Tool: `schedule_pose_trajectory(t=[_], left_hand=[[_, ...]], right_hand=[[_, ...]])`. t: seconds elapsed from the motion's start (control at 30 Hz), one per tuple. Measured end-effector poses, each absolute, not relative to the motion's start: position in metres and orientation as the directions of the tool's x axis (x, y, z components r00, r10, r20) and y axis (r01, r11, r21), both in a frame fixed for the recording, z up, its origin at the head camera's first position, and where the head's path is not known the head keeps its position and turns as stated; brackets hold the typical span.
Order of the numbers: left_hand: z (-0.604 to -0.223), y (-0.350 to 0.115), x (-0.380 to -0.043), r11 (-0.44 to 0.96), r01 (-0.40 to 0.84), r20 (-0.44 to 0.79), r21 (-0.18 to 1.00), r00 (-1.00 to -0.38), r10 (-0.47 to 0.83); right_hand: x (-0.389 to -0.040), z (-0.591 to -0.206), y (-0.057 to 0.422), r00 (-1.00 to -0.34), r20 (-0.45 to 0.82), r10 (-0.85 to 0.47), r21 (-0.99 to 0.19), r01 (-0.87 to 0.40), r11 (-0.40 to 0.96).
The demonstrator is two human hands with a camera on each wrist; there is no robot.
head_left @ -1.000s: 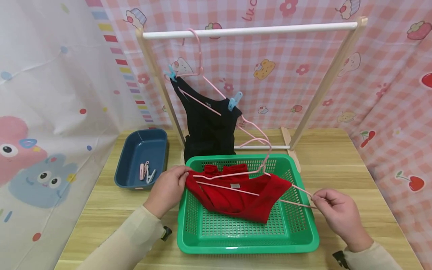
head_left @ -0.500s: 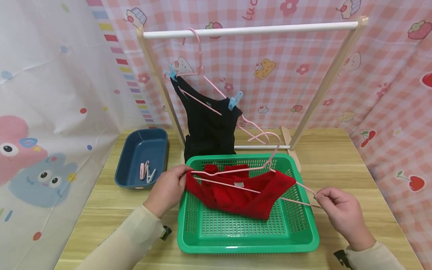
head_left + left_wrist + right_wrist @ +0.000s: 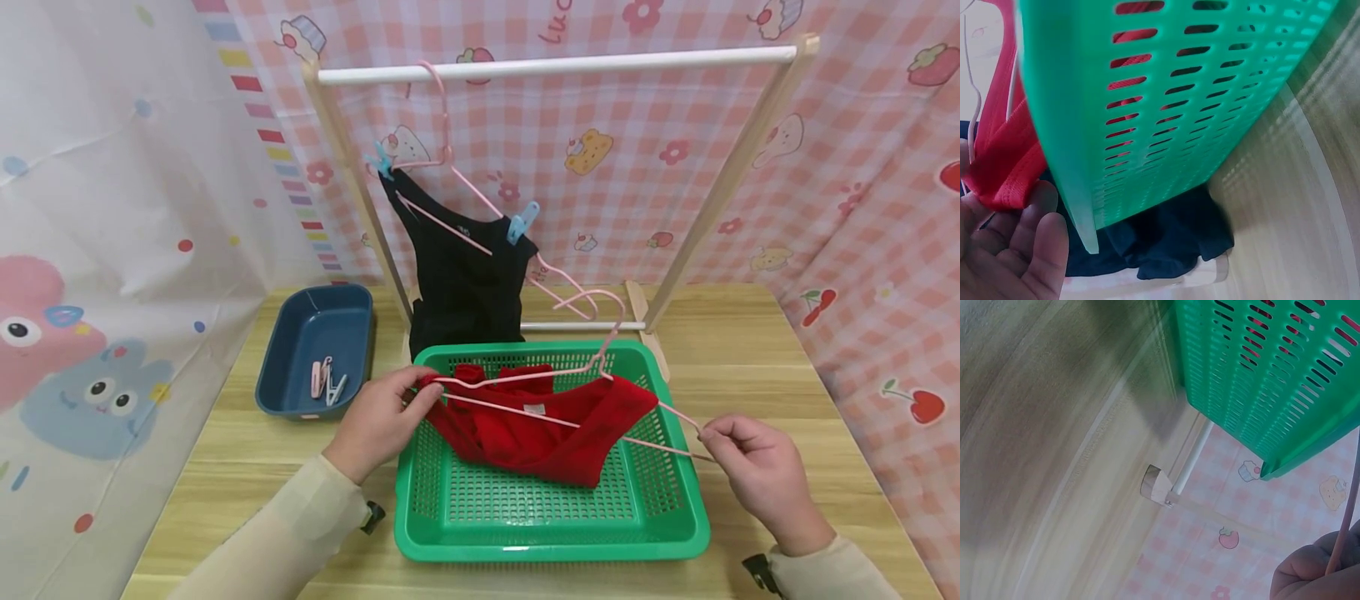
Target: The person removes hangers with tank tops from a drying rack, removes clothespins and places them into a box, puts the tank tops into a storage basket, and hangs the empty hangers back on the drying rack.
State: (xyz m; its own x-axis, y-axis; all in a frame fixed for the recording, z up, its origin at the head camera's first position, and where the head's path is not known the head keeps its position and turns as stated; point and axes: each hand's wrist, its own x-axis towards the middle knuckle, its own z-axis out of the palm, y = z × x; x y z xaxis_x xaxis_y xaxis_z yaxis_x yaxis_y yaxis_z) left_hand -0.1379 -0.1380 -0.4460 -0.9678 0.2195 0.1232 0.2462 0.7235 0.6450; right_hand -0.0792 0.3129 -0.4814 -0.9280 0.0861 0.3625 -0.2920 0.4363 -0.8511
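A red sleeveless top hangs on a pink hanger over the green basket, part of its cloth inside. My left hand pinches the top's left shoulder at that end of the hanger. In the left wrist view, the red strap lies between the thumb and fingers of the left hand. Beyond the basket's right side, my right hand pinches the hanger's bare right end. Only the curled fingers of the right hand on the hanger show in the right wrist view.
Behind the basket, a black top hangs from a rack's white rail on another pink hanger, with blue clothespins at its shoulders. Left of the basket, a dark blue tray holds several clothespins.
The hanger and red top have shifted slightly right and up, and the hanger's hook has swung right. My left thumb has moved over the strap and hanger end. The right hand moved slightly right.
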Motion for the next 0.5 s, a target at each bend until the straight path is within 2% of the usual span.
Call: schedule_pose_trajectory(t=[0.2, 0.5], left_hand=[[-0.4460, -0.1349, -0.1379, 0.753, 0.261, 0.153, 0.604, -0.965, 0.212], [-0.4467, -0.1350, -0.1371, 0.726, 0.205, 0.072, 0.656, -0.975, 0.211]], right_hand=[[-0.0786, -0.4811, 0.3158, -0.928, 0.363, 0.088, -0.845, -0.288, 0.450], [-0.0765, -0.4819, 0.3212, -0.932, 0.352, 0.088, -0.858, -0.283, 0.428]])
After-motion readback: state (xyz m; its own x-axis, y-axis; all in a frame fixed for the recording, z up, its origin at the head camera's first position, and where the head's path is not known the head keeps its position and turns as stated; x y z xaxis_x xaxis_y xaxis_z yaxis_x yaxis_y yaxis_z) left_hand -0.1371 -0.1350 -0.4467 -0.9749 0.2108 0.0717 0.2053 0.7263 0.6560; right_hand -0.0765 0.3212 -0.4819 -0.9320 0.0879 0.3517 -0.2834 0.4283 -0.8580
